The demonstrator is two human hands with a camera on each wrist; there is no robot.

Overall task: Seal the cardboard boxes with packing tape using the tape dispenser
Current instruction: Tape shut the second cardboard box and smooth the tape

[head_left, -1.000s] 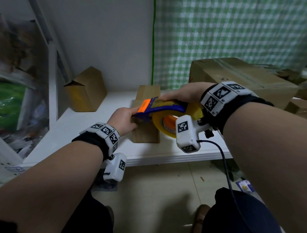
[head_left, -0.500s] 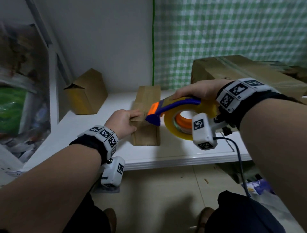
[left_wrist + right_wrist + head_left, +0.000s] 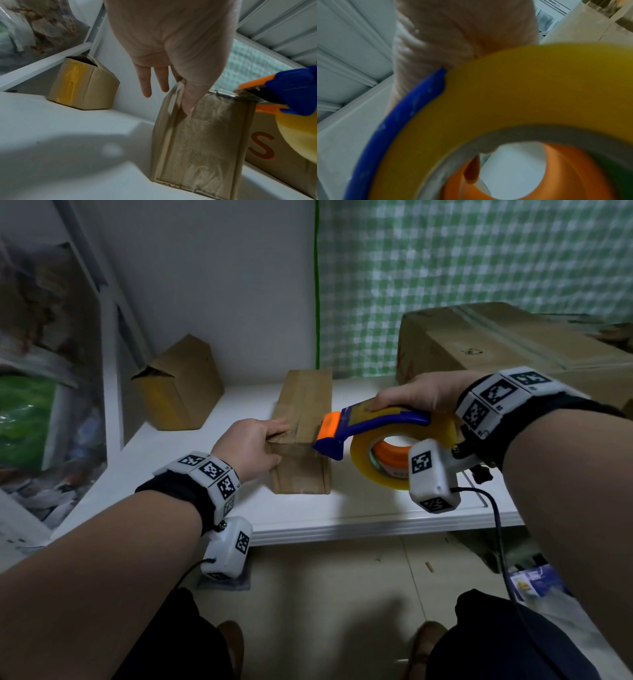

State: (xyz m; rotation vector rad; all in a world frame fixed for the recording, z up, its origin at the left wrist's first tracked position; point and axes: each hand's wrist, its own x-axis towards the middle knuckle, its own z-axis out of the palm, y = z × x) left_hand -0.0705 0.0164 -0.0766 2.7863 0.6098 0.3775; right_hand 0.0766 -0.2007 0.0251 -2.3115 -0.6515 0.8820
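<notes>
1. The narrow cardboard box lies on the white shelf, its long axis running from the front edge back toward the wall; its near end face sits set back from the shelf lip
2. The left hand rests on the box's near left corner: thumb pressed on the taped end face, the other fingers over the top
3. The right hand is curled around the tape dispenser, clamped on its blue handle; its orange-and-blue nose points left and touches the box's near right top edge
4. The left wrist view shows the thumb flat on glossy tape and two fingers hanging straight beside the box, plus the cutter edge at the corner; the head view hides these
5. The right wrist view, blurred, shows the yellow tape roll and a fingertip inside its orange core
6. A large carton stands right, an open small box left; bare shelf lies between each and the narrow box
</notes>
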